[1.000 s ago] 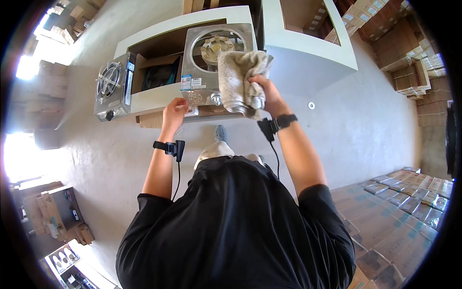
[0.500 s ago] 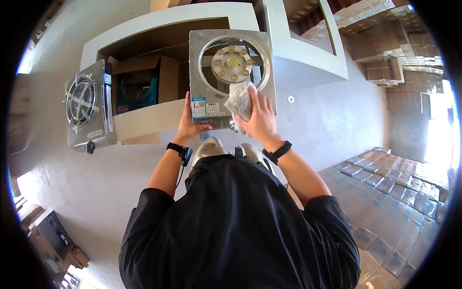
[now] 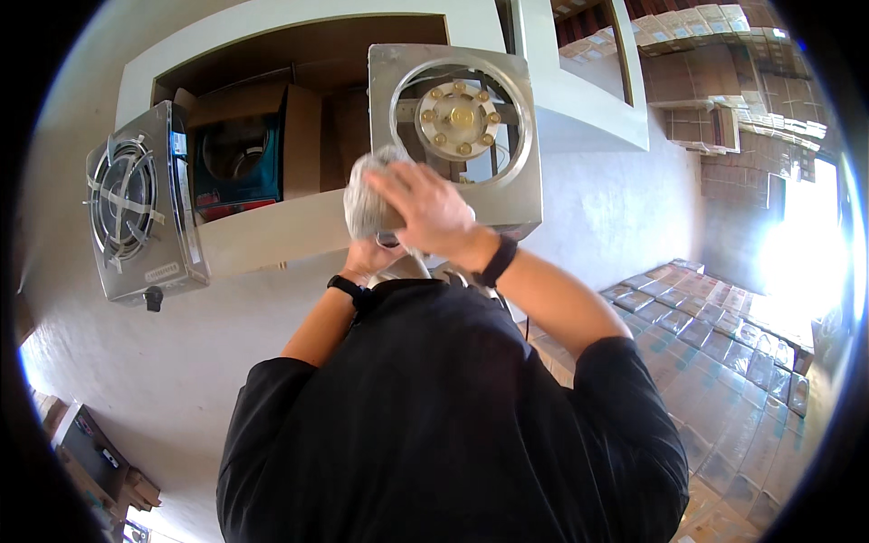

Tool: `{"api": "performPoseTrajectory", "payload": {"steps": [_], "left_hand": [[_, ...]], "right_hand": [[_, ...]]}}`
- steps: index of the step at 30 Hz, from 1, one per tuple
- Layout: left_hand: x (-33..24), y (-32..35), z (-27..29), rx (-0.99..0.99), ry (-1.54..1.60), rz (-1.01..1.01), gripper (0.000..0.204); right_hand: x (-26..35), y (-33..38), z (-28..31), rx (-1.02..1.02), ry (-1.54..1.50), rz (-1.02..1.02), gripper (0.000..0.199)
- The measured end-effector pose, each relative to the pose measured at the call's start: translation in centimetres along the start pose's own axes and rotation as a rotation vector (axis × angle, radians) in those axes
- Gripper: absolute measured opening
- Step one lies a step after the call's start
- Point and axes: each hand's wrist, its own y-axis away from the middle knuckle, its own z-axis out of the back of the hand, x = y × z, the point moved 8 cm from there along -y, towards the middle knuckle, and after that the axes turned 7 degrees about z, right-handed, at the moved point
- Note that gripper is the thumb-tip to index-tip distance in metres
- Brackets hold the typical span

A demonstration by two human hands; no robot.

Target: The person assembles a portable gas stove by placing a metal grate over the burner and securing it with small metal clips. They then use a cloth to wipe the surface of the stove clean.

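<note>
A square stainless-steel gas stove [image 3: 518,195] with a round opening and a burner ring of brass-coloured caps [image 3: 461,118] lies at the front of the white cabinet frame. My right hand [image 3: 433,210] is closed on a crumpled whitish rag [image 3: 364,204], pressed over the stove's near left corner. Below the rag, at that same corner, is my left hand [image 3: 365,257]; its fingers are mostly hidden behind the rag and the right hand. The label area of the stove is covered too.
To the left stands a second steel stove [image 3: 174,258] with a taped grate and black knob. An open cardboard box [image 3: 303,145] in the cabinet [image 3: 262,237] holds a teal-sided stove [image 3: 262,185]. Plastic-wrapped cartons [image 3: 715,398] are stacked at the right, more cartons [image 3: 706,86] behind.
My right hand has carried the rag leftward across the stove's front to its left corner. My left hand has dropped lower, toward the near edge. The whole view has shifted slightly.
</note>
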Motion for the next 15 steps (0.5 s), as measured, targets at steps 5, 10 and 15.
{"api": "performPoseTrajectory", "payload": {"steps": [5, 10, 15], "left_hand": [[-7.6, 1.1, 0.7, -0.252, -0.253, -0.299, 0.145], [-9.1, 1.5, 0.7, -0.264, -0.286, -0.357, 0.143], [-8.4, 1.4, 0.7, -0.248, -0.274, -0.333, 0.144]], "right_hand": [[-7.5, -6.0, 2.7, -0.251, -0.014, -0.202, 0.08], [-10.8, -9.0, 3.5, -0.38, 0.087, -0.187, 0.08], [-9.2, -8.0, 2.2, -0.186, 0.156, -0.365, 0.085]]}}
